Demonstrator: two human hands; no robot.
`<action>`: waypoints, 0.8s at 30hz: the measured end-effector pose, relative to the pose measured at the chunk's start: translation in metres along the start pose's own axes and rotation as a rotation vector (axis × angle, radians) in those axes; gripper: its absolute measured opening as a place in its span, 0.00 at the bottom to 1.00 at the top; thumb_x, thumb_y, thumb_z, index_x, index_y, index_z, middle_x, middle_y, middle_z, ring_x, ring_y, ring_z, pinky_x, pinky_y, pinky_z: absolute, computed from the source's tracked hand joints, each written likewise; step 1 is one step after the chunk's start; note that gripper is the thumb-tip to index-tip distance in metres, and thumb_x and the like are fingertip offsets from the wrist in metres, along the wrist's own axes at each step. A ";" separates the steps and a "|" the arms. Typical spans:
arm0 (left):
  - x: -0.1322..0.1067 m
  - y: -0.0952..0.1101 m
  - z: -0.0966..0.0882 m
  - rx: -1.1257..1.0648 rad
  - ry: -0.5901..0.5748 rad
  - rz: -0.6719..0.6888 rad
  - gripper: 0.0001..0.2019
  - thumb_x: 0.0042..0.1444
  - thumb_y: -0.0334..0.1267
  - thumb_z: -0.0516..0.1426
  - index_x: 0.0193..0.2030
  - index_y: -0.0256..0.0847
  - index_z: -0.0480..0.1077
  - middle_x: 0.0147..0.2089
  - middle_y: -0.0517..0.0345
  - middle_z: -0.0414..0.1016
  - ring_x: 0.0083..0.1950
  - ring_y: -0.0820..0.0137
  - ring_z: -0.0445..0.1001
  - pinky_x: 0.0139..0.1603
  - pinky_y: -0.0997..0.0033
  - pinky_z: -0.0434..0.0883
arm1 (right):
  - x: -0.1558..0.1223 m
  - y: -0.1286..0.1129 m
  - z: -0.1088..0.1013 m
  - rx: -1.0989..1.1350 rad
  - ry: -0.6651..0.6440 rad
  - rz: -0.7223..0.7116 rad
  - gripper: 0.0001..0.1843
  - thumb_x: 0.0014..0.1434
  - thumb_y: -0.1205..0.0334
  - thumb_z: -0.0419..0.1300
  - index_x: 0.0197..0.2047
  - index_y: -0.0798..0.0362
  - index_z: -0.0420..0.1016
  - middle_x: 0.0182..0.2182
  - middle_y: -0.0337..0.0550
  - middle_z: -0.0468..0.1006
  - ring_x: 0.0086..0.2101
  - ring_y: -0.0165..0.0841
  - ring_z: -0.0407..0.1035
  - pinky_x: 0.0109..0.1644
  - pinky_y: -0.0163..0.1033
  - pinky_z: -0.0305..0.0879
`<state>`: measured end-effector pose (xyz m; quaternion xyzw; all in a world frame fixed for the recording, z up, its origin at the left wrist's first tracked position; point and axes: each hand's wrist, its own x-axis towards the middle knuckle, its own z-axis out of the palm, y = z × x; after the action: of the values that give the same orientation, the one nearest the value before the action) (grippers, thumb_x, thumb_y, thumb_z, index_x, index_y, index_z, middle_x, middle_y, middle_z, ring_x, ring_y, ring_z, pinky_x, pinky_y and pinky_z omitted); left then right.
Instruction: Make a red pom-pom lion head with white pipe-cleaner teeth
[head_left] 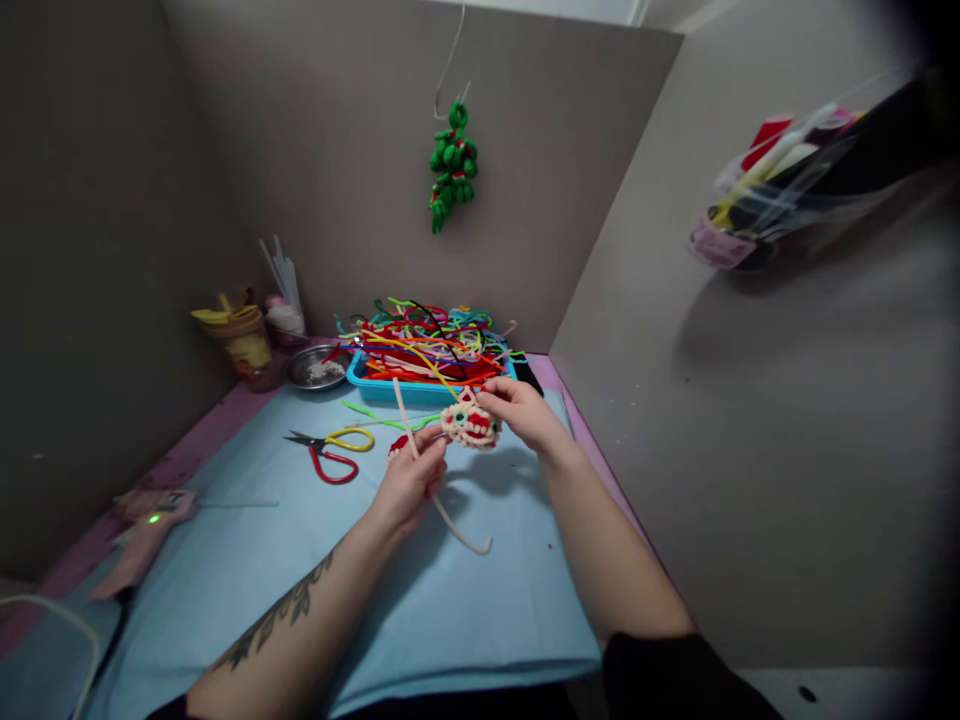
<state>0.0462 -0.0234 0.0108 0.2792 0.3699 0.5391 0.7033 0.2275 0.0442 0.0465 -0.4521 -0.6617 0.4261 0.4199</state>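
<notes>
My left hand [411, 482] is closed on a long cream pipe cleaner [465, 535], which runs up past my fingers and curls down to the light blue mat [360, 590]. My right hand [521, 412] pinches a small cream, red and green pipe-cleaner figure [469, 421], held above the mat. The two hands are close together with the figure between them. A small red piece [397, 446] shows just left of my left hand's fingers.
A blue tray [375, 388] heaped with coloured pipe cleaners stands behind the hands. Red and yellow scissors [330, 450] lie to the left. A pink glue gun [146, 535], a metal dish [315, 367] and a cup [244, 340] sit further left. A green ornament [452, 165] hangs on the back wall.
</notes>
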 end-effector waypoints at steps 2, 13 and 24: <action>0.000 0.002 0.000 -0.046 0.060 -0.026 0.21 0.44 0.37 0.67 0.44 0.37 0.68 0.34 0.57 0.71 0.22 0.83 0.61 0.16 0.86 0.52 | 0.004 0.014 -0.023 -0.139 -0.019 0.042 0.12 0.50 0.53 0.60 0.28 0.54 0.68 0.21 0.34 0.66 0.22 0.26 0.58 0.25 0.31 0.54; 0.010 0.000 -0.005 -0.197 0.019 -0.094 0.07 0.56 0.33 0.57 0.41 0.34 0.68 0.30 0.57 0.68 0.19 0.82 0.58 0.13 0.86 0.52 | 0.015 0.097 -0.094 -0.634 0.201 0.279 0.07 0.53 0.67 0.57 0.34 0.56 0.76 0.28 0.42 0.76 0.29 0.30 0.66 0.34 0.34 0.60; 0.007 0.016 -0.007 -0.517 0.060 -0.044 0.20 0.66 0.46 0.40 0.32 0.37 0.65 0.23 0.62 0.56 0.19 0.77 0.55 0.16 0.80 0.55 | 0.007 0.040 -0.081 -0.344 0.155 0.076 0.12 0.58 0.61 0.55 0.40 0.53 0.78 0.37 0.46 0.79 0.39 0.35 0.71 0.47 0.41 0.65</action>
<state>0.0327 -0.0130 0.0175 0.0660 0.2465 0.6082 0.7516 0.3118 0.0749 0.0327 -0.5735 -0.6727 0.2861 0.3698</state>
